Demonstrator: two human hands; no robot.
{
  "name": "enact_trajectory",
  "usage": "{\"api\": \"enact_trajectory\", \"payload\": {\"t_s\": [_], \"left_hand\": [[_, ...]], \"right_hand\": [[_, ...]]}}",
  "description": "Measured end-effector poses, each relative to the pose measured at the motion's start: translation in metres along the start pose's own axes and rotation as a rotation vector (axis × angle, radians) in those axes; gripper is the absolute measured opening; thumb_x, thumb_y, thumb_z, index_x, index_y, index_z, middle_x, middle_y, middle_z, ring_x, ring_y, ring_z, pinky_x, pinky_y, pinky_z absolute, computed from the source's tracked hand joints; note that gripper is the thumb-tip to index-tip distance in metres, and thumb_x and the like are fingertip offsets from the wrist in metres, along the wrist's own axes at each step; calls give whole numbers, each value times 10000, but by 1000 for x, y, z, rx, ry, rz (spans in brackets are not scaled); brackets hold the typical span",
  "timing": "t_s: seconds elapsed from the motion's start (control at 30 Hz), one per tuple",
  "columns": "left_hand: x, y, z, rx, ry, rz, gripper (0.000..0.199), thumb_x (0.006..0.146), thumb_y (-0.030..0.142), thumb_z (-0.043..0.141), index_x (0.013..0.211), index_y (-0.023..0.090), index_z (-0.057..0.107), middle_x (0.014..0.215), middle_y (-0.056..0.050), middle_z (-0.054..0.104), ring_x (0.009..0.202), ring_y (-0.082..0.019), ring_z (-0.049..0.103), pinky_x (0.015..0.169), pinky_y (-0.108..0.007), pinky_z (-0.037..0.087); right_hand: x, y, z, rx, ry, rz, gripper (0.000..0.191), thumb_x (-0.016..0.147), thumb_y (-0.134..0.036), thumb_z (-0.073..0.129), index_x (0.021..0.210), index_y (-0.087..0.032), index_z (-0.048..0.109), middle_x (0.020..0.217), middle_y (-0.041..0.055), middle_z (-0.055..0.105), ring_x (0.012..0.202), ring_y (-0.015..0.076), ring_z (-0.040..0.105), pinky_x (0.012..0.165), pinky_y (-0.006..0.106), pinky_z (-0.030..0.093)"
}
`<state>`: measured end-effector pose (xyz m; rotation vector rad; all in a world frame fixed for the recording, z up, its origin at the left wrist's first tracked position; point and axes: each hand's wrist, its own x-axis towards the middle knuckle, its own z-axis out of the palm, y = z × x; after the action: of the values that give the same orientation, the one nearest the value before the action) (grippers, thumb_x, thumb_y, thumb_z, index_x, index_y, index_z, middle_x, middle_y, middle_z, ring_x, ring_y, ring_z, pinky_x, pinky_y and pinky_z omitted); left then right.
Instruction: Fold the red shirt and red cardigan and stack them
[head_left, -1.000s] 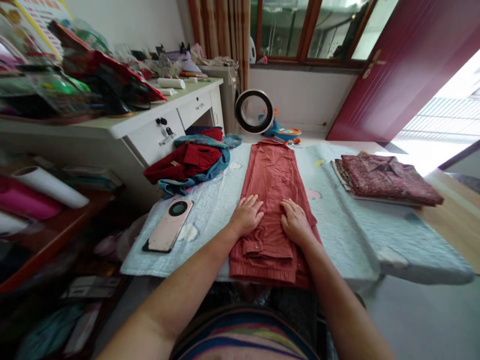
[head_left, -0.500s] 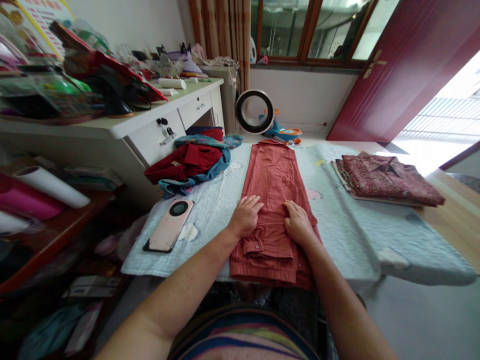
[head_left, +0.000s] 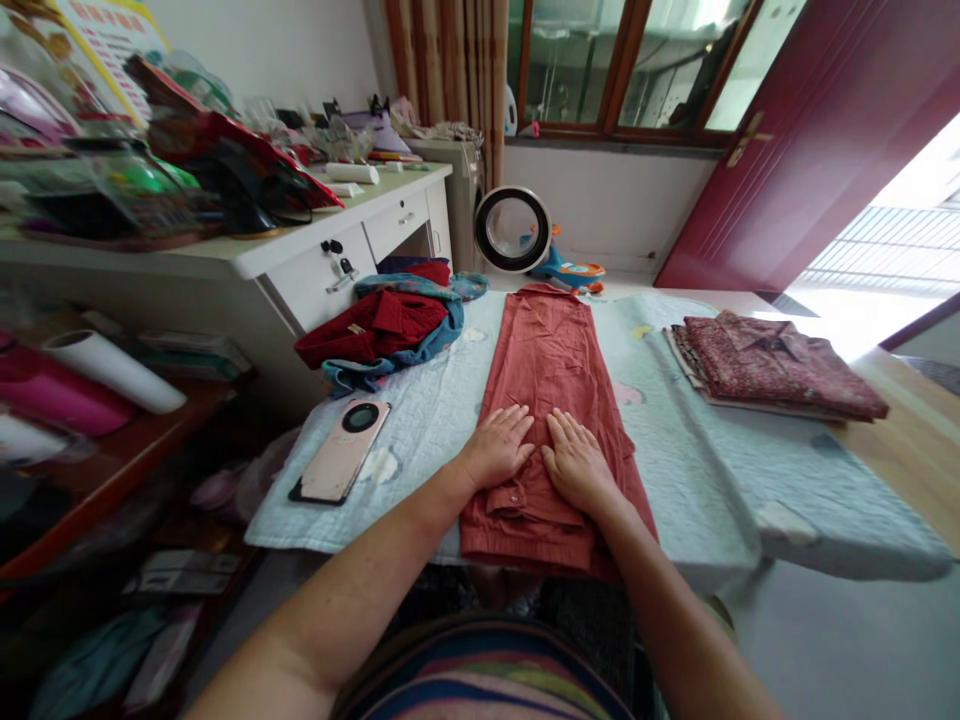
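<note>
A rust-red shirt (head_left: 551, 350) lies in a long folded strip on the light blue quilted cloth (head_left: 675, 480), its collar at the far end and a sleeve cuff near me. My left hand (head_left: 501, 447) rests flat on the shirt's left half, fingers stretched out. Close beside it, my right hand (head_left: 577, 458) is spread flat on the shirt, just above the cuff. Neither hand grips the fabric. Parts of the sleeve are hidden under my palms.
A phone (head_left: 341, 450) lies left of the shirt. Behind it sits a heap of crumpled red and blue clothes (head_left: 397, 325). Folded patterned garments (head_left: 784, 365) are stacked at the right. A cluttered white desk (head_left: 300, 285) borders the left side; a red door (head_left: 780, 140) stands at back right.
My right hand has slid left across the shirt, closer to my left hand. My left hand has shifted slightly right and lies flatter. The view has tilted a little.
</note>
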<state>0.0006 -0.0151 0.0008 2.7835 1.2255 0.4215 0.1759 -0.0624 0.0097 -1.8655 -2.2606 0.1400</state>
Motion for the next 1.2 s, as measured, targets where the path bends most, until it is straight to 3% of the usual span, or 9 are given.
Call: {"api": "enact_trajectory", "payload": {"t_s": [0.13,0.33,0.63,0.83,0.97,1.07,1.2], "left_hand": [[-2,2,1,51,-37,-26,534,962,418,472,1408,125,458,1541,-146,382,1430,-261,340,1179,-422,274],[-1,1,4,43,-33,-46,547,960,432,469,1424,144,441,1560,-148,345,1447,-268,305,1187,-433,251],[-1,2,2,-11,-57,-65,565,958,449,468,1422,127,443,1559,-159,343,1451,-269,296,1190,-438,238],[-2,-3,-1,-78,-75,-68,548,959,422,472,1424,135,445,1558,-141,352,1456,-250,287,1192,-429,234],[15,-9,-11,-192,-139,-66,454,945,304,463,1362,134,517,1499,-133,450,1411,-224,379,1168,-407,303],[33,-7,-14,-254,-42,-85,430,928,177,392,1324,131,552,1447,-119,518,1371,-183,437,1155,-369,340],[42,1,-5,-205,1,-122,468,931,159,369,1373,83,502,1481,-134,474,1400,-188,396,1171,-356,314]], "right_hand": [[-1,-1,-1,-65,-42,47,586,968,-357,345,1490,-93,371,1580,133,297,1465,274,238,1171,431,221],[-8,0,-6,-125,-32,158,716,950,-514,395,1490,-45,359,1574,218,260,1460,340,229,1167,465,192],[-17,10,-5,-104,-30,181,841,923,-660,344,1496,-44,336,1574,217,261,1464,326,218,1167,495,149],[-18,14,-15,-43,-70,172,764,928,-602,401,1482,-77,371,1575,178,289,1454,322,251,1166,481,192],[-11,8,-23,-20,31,180,591,950,-436,416,1403,-60,463,1489,196,434,1415,315,332,1145,470,252],[-2,-3,-26,16,120,101,514,945,-281,386,1402,-54,453,1481,191,447,1416,270,336,1143,420,275],[2,-16,-18,25,65,97,513,942,-258,382,1417,-76,451,1506,156,428,1420,263,336,1148,399,265]]}}
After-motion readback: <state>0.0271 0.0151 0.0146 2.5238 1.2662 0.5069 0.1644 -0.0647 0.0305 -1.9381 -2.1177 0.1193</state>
